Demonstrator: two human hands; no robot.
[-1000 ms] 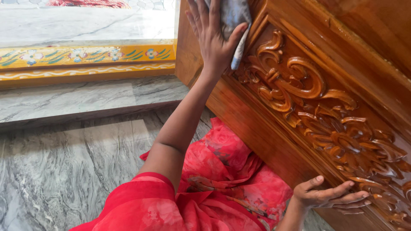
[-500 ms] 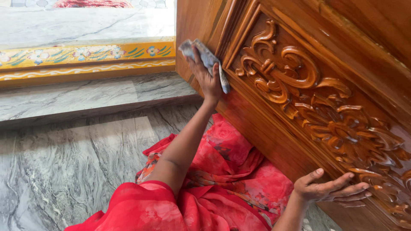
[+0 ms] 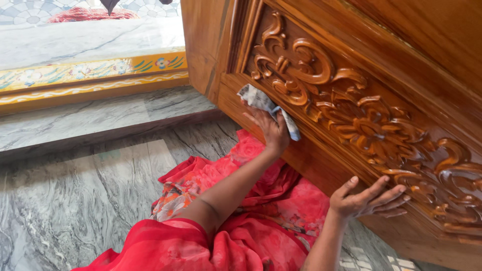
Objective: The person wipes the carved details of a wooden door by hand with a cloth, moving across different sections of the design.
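Two bare hands on a carved wooden door (image 3: 351,60), head view looking down. Left hand (image 3: 268,128) near frame centre, fingers clamped on a crumpled grey-white cloth (image 3: 266,105), pressing it flat against the door's lower frame rail just below the scroll carving (image 3: 361,125). Cloth sits at about 12 o'clock from the left hand, bunched at 10 o'clock and trailing down toward 4 o'clock, touching the wood. Right hand (image 3: 366,200) at 4 o'clock from the left hand, well apart from it, holding nothing: fingers spread apart and laid flat on the bottom edge of the carved panel, thumb sticking up. Door tilts across the right half of the frame, glossy orange-brown. Red floral garment (image 3: 241,221) covers the lap and shoulder at 6 o'clock, lying under both forearms. Grey veined marble floor (image 3: 75,190) fills the 8 o'clock area. Raised marble step (image 3: 90,115) at 10 o'clock, and behind it a yellow painted border (image 3: 90,70) with flower motifs. Cannot tell what the dark shape at the top edge is.
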